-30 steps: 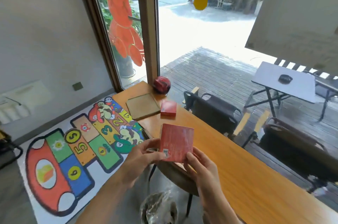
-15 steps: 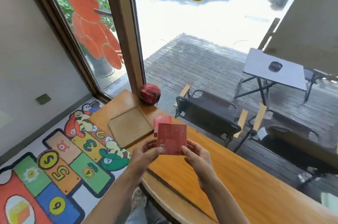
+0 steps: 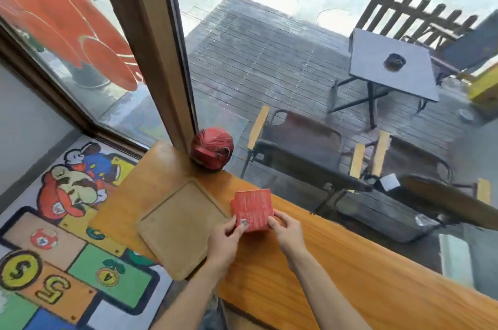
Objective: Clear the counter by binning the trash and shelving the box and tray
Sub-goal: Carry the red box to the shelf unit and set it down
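2 hands, left hand (image 3: 224, 242) and right hand (image 3: 289, 232), fingers clamped on the red box (image 3: 252, 208) (beside the tray (image 3: 177, 230)).

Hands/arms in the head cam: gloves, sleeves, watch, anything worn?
Nothing worn that shows. The left hand and right hand are bare, with no gloves, and I see no rings, though the frame is soft. Both forearms are bare to the bottom edge of the frame: no sleeves, watch, bands, cables or markings visible.

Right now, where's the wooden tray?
In the head view the wooden tray lies flat near the left end of the counter, just left of the red box held in both hands, with the red ball beyond it by the window frame.
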